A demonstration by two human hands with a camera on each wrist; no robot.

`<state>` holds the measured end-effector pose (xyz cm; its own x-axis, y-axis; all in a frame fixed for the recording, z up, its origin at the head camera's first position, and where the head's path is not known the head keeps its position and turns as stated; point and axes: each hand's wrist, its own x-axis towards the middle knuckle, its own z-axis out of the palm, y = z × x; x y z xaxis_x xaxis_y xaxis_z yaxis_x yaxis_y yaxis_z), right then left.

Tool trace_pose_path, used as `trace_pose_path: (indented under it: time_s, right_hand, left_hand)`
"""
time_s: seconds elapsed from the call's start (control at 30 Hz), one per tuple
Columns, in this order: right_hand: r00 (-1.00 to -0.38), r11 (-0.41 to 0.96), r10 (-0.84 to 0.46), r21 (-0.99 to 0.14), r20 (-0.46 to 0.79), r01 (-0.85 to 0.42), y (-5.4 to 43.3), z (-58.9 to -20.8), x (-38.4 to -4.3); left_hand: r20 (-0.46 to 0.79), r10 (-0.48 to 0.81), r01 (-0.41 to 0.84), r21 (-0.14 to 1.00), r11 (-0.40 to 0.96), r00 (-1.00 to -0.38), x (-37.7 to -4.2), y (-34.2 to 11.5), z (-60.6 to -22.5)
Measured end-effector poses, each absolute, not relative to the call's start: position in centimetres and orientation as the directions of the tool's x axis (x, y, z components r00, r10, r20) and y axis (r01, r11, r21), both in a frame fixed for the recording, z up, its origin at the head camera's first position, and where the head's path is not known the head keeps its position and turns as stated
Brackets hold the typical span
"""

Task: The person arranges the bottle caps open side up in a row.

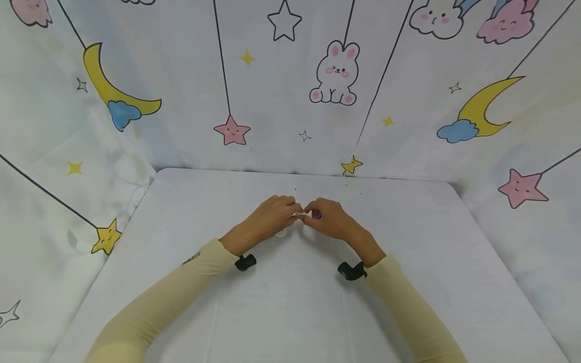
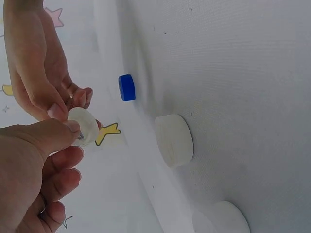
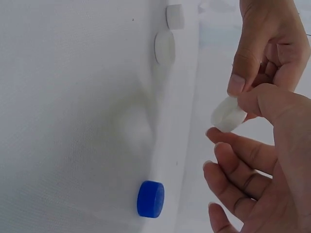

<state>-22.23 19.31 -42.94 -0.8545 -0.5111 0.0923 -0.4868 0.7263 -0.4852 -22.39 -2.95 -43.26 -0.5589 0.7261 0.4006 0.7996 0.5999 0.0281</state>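
Observation:
Between my two hands a small white bottle cap (image 2: 85,125) is held above the table, with its hollow side partly showing. My left hand (image 1: 274,214) pinches it, its thumb lying across the edge. From the other side my right hand (image 1: 333,218) pinches the rim between thumb and fingers, as the right wrist view shows with the same cap (image 3: 228,114). The lower fingers of the right hand hang apart, loosely bent. A blue bottle cap (image 3: 150,199) sits on the table near the right hand, mostly hidden behind its fingers in the head view.
Two more white caps, a nearer one (image 2: 175,141) and another (image 2: 226,219), lie on the white-covered table (image 1: 281,302) near the left hand. A patterned cloth wall (image 1: 281,91) rises behind the table. Dark wrist cameras hang under both sleeves.

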Motion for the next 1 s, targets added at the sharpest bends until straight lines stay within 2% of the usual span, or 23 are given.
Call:
trace_pose_path:
  time_s: [0.1, 0.3, 0.43, 0.67, 1.0]
  right_hand:
    - [-0.854, 0.718, -0.508, -0.494, 0.108, -0.49, 19.2, -42.9, -22.1]
    - [-0.869, 0.725, -0.478, -0.501, 0.129, -0.473, 19.1, -43.0, -21.5]
    - [-0.887, 0.742, -0.448, -0.504, 0.115, -0.441, 18.9, -43.0, -21.1]
    - [-0.888, 0.745, -0.433, -0.492, 0.155, -0.449, 18.8, -43.6, -20.8]
    - [-0.867, 0.742, -0.435, -0.448, 0.243, -0.498, 18.7, -44.1, -20.4]
  left_hand:
    - [0.382, 0.699, 0.783, 0.12, 0.611, -0.604, -22.5, -3.1, -43.3]
    - [0.263, 0.613, 0.664, 0.379, 0.645, -0.745, -22.8, -3.5, -43.1]
    - [0.184, 0.576, 0.575, 0.525, 0.627, -0.797, -23.1, -3.7, -42.9]
    - [0.066, 0.554, 0.427, 0.715, 0.554, -0.83, -23.6, -4.1, -42.7]
    - [-0.149, 0.552, 0.19, 0.839, 0.509, -0.82, -24.3, -4.7, -42.5]
